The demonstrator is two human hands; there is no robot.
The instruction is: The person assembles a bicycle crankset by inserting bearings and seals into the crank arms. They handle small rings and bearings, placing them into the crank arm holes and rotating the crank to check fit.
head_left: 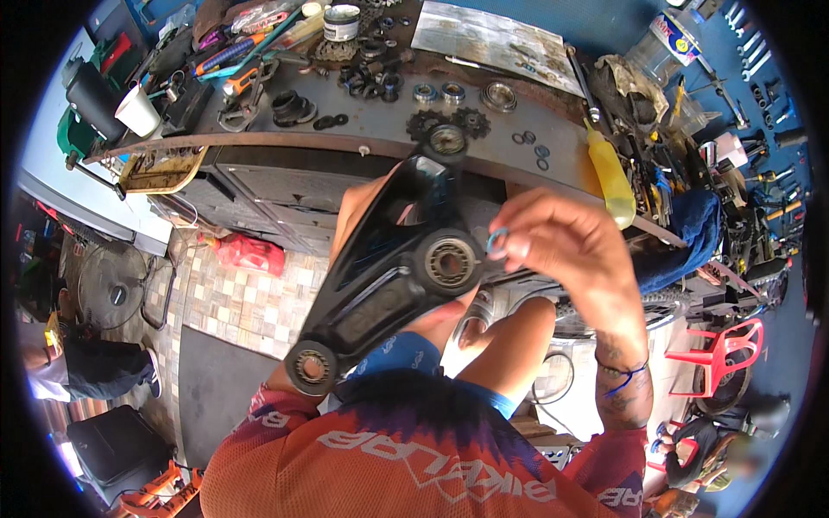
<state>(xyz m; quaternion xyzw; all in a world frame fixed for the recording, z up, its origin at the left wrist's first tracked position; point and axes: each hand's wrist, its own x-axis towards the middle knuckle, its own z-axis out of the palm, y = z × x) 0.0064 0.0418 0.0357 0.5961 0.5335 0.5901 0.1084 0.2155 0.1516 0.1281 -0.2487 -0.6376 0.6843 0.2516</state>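
Note:
My left hand [356,205] is wrapped round a black bicycle suspension link [367,268] from behind, and much of that hand is hidden by it. Three round bearings sit in the link: one at the upper tip [447,140], one at the right corner [450,262] and one at the lower left end [311,368]. Balls or rollers show uncovered in the right and lower left bearings. Just right of the right-corner bearing, my right hand [574,246] pinches a small blue bearing seal [496,240] between thumb and fingers, apart from the bearing.
Across the workbench [345,142] lie loose bearings [498,97], small rings [542,157], toothed pulley wheels [471,121] and a stained paper sheet [492,43]. A yellow squeeze bottle [610,177] lies at the right edge. A white cup [137,110] stands at left. Another person [95,367] is at far left.

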